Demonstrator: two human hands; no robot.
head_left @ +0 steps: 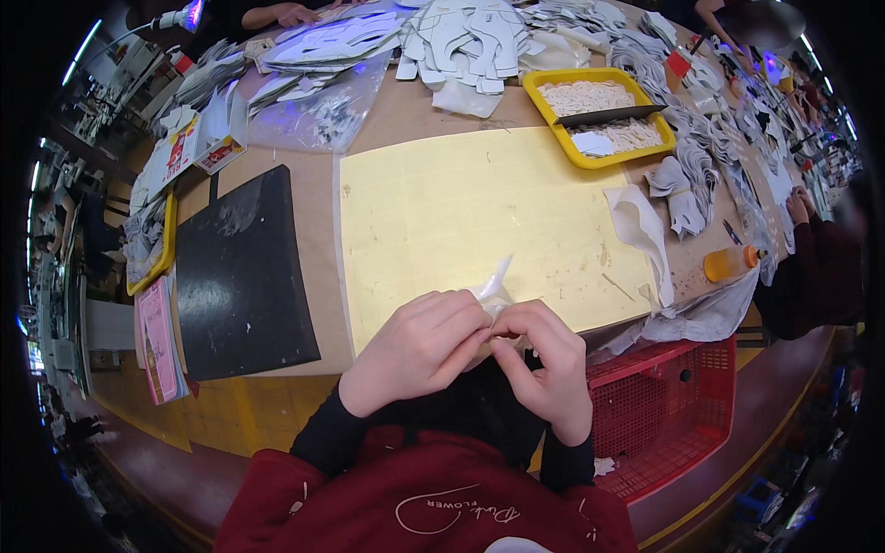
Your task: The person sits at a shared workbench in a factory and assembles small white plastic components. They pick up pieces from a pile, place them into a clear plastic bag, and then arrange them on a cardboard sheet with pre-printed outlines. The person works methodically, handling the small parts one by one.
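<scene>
Just above the near edge of the table, my left hand and my right hand meet fingertip to fingertip. Both pinch a thin, glossy white cut piece, whose pointed end sticks up between them. My fingers hide most of this piece, so its full shape does not show. Beneath and beyond it a pale yellow sheet covers the middle of the table. A larger curved white piece lies along the sheet's right edge, apart from my hands.
A yellow tray of small beige pieces stands far right, near an amber bottle. To the left lies a black board. Stacked white cut pieces line the far side. Below right sits a red crate. Other people's hands show across the table.
</scene>
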